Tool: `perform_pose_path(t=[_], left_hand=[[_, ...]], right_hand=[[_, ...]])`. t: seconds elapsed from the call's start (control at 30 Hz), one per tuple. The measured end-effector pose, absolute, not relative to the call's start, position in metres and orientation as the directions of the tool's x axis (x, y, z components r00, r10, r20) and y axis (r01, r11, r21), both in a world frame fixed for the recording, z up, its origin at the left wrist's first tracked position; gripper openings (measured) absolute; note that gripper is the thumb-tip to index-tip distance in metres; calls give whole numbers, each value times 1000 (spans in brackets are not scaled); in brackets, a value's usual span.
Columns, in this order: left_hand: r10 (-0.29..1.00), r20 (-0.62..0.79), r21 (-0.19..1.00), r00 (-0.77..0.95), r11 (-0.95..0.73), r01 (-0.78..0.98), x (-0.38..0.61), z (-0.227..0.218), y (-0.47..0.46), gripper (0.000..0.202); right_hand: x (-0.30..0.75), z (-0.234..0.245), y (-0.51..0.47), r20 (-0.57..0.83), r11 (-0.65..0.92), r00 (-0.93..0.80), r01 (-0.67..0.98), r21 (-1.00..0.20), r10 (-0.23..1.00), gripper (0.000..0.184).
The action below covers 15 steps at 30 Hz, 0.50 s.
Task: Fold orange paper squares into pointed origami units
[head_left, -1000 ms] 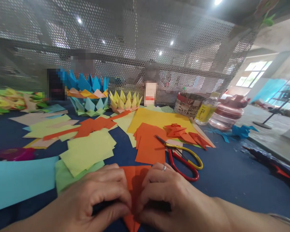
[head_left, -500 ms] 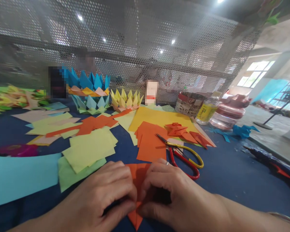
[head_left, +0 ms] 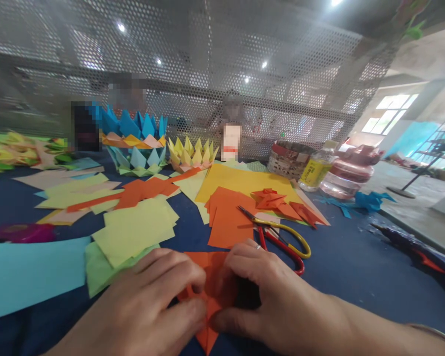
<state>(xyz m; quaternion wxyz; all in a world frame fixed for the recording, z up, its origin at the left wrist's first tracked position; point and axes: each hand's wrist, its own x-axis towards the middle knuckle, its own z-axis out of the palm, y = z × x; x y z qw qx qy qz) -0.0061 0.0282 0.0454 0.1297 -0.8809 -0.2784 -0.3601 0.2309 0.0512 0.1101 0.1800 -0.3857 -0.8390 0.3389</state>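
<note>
An orange folded paper (head_left: 209,277) lies on the blue tabletop close in front of me, its pointed end towards me and creases running down its middle. My left hand (head_left: 159,291) presses on its left side with curled fingers and thumb. From the right, my right hand (head_left: 257,291) holds the other side, thumb and fingertips on the paper. Parts of the paper are hidden under both hands. Just beyond lies a stack of orange paper (head_left: 230,222), with scissors (head_left: 278,235) with red and yellow handles beside it.
Pale green sheets (head_left: 133,230) and a light blue sheet (head_left: 33,277) lie left. Folded paper crowns (head_left: 193,153) stand at the back. A bottle (head_left: 317,170), a pink jug (head_left: 350,170) and a dark blue tool with a pointed tip (head_left: 411,247) are on the right. A perforated metal screen (head_left: 193,59) rises behind.
My left hand's fingers and thumb have shifted slightly, uncovering more of the orange paper's left side. The right hand stays in nearly the same place.
</note>
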Motion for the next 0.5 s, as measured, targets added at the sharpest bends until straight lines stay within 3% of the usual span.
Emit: perform_pose_path(t=[0.37, 0.5], left_hand=[[204, 831, -185, 517, -776, 603, 5, 45, 23, 32], [242, 855, -108, 459, -782, 614, 9, 41, 23, 37]], right_hand=[[234, 111, 50, 67, 490, -650, 496, -717, 757, 32], [233, 111, 51, 73, 501, -648, 507, -702, 758, 30]])
